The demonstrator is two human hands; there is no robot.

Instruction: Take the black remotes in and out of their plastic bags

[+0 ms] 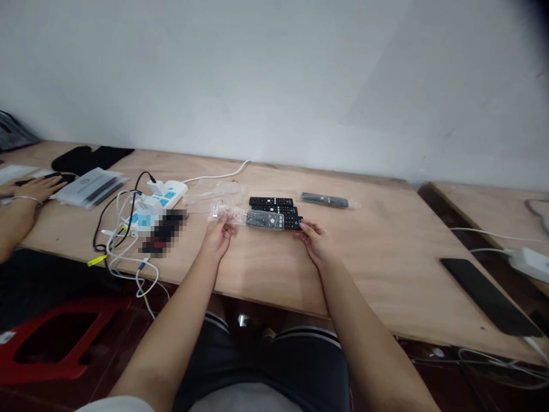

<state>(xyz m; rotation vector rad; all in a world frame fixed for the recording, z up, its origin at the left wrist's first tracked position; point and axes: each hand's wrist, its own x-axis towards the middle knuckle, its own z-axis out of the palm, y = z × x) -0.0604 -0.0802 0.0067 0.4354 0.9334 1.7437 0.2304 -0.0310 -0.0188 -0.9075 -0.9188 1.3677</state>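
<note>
A black remote control [293, 223] lies partly inside a clear plastic sleeve [240, 216], its right end sticking out of the film. My left hand [219, 233] pinches the sleeve's left end. At the other side, my right hand [315, 237] grips the bare end of the remote between thumb and fingers. Just behind are two unwrapped black remotes, an upper one [270, 201] and a lower one [281, 210] partly covered by the held remote. Farther right, another remote [325, 199] rests in a clear sleeve on the table.
Left of my hands stand a white power strip [167, 197], tangled cables [114, 246] and a pixelated dark object [165, 232]. Clear film [214, 191] lies nearby. Another person's hand [40, 189] is beside packaged items [90, 186]. A black phone [484, 294] lies at right.
</note>
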